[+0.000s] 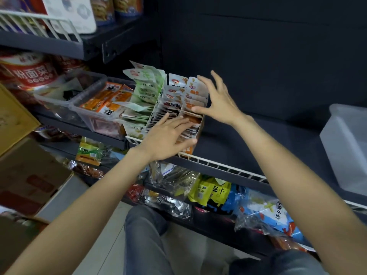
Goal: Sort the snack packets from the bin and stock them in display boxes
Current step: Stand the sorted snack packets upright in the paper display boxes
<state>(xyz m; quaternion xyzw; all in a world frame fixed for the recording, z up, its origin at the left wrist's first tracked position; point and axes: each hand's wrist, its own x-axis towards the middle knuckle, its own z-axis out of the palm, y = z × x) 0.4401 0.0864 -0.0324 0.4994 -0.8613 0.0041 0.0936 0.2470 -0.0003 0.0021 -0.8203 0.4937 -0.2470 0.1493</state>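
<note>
A display box stands on the dark middle shelf, packed with rows of small white, orange and brown snack packets. To its left sits a second stack of green and white packets. My left hand lies flat over the front packets with its fingers spread, the thumb at the box's front. Beside the box's right wall hovers my right hand, fingers apart, thumb touching the top edge. Neither hand grips a packet.
Clear plastic bins with orange packets stand left of the boxes. A white bin sits at the shelf's right end. A white wire rail edges the shelf. Bagged snacks fill the shelf below; cardboard cartons stand at left.
</note>
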